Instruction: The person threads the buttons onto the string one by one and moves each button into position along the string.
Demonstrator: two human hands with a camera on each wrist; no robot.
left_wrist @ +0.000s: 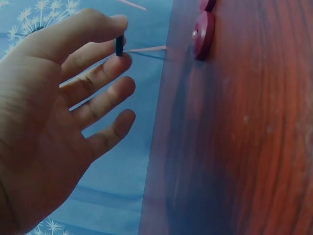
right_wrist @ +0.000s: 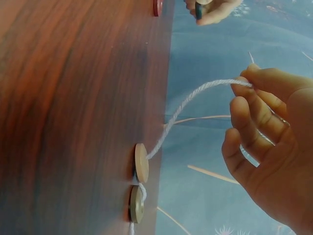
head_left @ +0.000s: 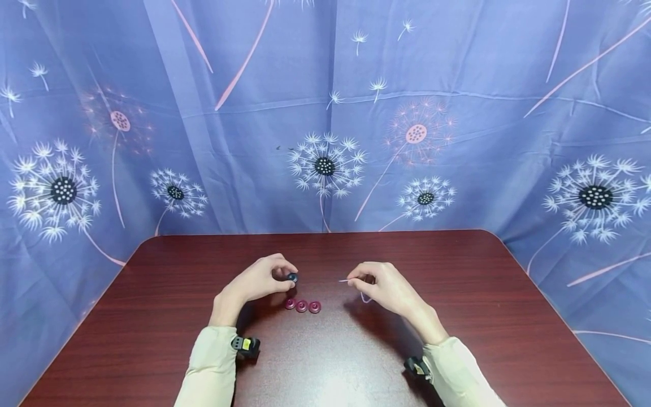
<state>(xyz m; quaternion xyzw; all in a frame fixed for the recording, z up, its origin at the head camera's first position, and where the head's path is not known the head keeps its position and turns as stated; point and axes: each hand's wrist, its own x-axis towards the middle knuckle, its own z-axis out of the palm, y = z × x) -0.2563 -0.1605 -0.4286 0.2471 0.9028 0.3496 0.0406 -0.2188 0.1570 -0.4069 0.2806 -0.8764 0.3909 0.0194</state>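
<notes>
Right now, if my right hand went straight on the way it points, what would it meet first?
Probably the dark button pinched in your left hand, across from your right hand and its string, though depth is hard to judge.

Pale cream sleeves point(head_left: 209, 364) meet black wrist cameras point(head_left: 253, 349) with yellow patches point(head_left: 247, 344).

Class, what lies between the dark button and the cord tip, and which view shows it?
Nothing lies between the dark button and the cord tip; the head view shows bare table there.
</notes>
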